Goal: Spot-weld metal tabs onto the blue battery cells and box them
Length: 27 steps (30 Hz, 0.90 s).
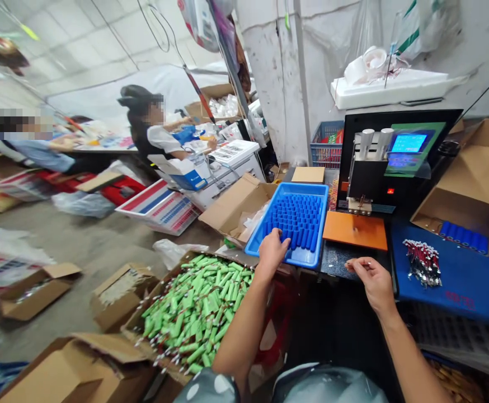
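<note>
A blue plastic tray (323, 204) holds many blue cylindrical battery cells (297, 218) standing upright in rows. My left hand (273, 251) reaches over the tray's near left part, thumb and forefinger apart at the nearest cells; whether it touches one is unclear. To the right, my right hand (372, 280) is closed in a pinch above the dark bench edge, on something too small to make out. Just beyond it lies an orange plate (356, 229), below the head of a black machine (368, 182) with a lit blue display.
Green wrapped battery packs with wires (202, 308) fill a carton at my left. Red-and-white wire leads (423, 263) lie on a blue mat (471, 274) at right. Behind them, a tilted carton (475, 179) holds blue cells. Co-workers (152, 129) sit at tables further left.
</note>
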{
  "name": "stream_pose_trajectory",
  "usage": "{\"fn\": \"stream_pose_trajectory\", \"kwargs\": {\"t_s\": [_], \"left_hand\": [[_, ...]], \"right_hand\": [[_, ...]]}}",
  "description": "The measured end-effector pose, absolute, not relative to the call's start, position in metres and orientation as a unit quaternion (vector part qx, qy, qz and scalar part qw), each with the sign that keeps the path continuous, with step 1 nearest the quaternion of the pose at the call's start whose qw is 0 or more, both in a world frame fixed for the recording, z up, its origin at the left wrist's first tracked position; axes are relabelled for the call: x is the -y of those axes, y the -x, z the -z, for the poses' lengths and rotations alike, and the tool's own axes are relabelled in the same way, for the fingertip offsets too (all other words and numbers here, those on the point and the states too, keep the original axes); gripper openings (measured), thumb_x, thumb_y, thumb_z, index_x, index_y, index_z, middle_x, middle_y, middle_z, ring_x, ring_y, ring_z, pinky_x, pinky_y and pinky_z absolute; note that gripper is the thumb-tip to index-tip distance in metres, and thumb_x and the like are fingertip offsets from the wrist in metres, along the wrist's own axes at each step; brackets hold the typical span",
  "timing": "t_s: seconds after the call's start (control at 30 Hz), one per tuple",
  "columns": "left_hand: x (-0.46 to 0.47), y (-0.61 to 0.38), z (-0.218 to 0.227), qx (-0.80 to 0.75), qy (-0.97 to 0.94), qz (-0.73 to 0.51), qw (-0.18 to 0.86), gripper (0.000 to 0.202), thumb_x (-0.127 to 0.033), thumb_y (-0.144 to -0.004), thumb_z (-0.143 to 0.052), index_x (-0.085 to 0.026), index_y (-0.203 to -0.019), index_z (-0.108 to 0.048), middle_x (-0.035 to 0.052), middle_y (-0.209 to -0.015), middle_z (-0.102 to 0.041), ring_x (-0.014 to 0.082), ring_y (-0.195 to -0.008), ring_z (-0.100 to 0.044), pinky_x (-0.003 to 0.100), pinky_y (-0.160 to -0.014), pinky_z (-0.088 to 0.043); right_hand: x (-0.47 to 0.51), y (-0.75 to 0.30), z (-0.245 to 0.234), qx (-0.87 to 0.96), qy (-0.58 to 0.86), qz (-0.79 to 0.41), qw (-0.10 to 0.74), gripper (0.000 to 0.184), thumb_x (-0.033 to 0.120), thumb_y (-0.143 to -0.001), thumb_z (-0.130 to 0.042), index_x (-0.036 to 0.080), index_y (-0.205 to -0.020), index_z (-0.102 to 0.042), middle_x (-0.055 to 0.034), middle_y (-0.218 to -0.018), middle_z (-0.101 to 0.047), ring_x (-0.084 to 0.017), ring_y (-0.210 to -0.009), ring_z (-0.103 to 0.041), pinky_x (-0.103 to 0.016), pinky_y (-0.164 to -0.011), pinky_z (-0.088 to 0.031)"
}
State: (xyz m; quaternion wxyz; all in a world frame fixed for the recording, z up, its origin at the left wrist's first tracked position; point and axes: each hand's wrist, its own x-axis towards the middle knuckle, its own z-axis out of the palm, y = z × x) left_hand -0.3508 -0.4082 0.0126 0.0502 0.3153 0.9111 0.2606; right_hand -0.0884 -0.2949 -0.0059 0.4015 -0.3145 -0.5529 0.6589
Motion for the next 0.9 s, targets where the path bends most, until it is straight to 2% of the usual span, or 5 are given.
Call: {"fn": "stream_pose_trajectory", "kwargs": {"t_s": [0.17, 0.47, 0.6, 0.73, 0.9], "left_hand": [[0.403, 0.369, -0.002, -0.923, -0.296, -0.227, 0.100, 0.027, -0.032, -0.080, -0.070, -0.018, -0.101, -0.059, 0.0096, -0.097, -0.071, 0.0239, -0.092, -0.066, 0.029, -0.075, -0.044], [0.409, 0.367, 0.004, -0.923, -0.320, -0.205, 0.058, 0.020, -0.032, -0.084, -0.064, -0.018, -0.097, -0.057, 0.0087, -0.093, -0.069, 0.0230, -0.088, -0.065, 0.029, -0.073, -0.043], [0.411, 0.347, -0.010, -0.877, -0.367, -0.310, 0.004, 0.024, -0.033, -0.088, -0.057, -0.017, -0.107, -0.058, 0.0087, -0.094, -0.069, 0.0230, -0.085, -0.065, 0.031, -0.075, -0.047], [0.384, 0.313, -0.033, -0.753, -0.486, -0.443, -0.018, 0.027, -0.035, -0.090, -0.055, -0.019, -0.109, -0.064, 0.0082, -0.102, -0.069, 0.0216, -0.095, -0.064, 0.032, -0.085, -0.048], [0.317, 0.273, -0.041, -0.707, -0.504, -0.484, 0.109, 0.022, -0.034, -0.080, -0.065, -0.017, -0.094, -0.066, 0.0006, -0.075, -0.065, 0.0135, -0.065, -0.058, 0.025, -0.064, -0.045]], "right_hand": [[0.298, 0.089, 0.013, 0.538, 0.309, -0.680, 0.392, 0.035, 0.051, -0.068, -0.082, 0.020, -0.075, -0.068, -0.0089, -0.080, -0.073, -0.024, -0.074, -0.070, -0.039, -0.075, -0.059], [0.299, 0.084, 0.025, 0.513, 0.311, -0.683, 0.416, 0.032, 0.048, -0.072, -0.080, 0.019, -0.079, -0.067, -0.0064, -0.079, -0.071, -0.020, -0.073, -0.069, -0.034, -0.074, -0.057], [0.295, 0.079, 0.027, 0.478, 0.319, -0.688, 0.444, 0.034, 0.048, -0.071, -0.081, 0.019, -0.076, -0.065, -0.0072, -0.083, -0.072, -0.021, -0.074, -0.069, -0.035, -0.075, -0.057], [0.281, 0.074, 0.025, 0.456, 0.332, -0.667, 0.486, 0.031, 0.045, -0.073, -0.080, 0.019, -0.079, -0.064, -0.0042, -0.075, -0.070, -0.017, -0.069, -0.066, -0.031, -0.070, -0.055], [0.258, 0.074, 0.008, 0.453, 0.331, -0.647, 0.516, 0.033, 0.046, -0.071, -0.078, 0.018, -0.077, -0.062, -0.0020, -0.068, -0.066, -0.015, -0.062, -0.062, -0.027, -0.063, -0.053]]}}
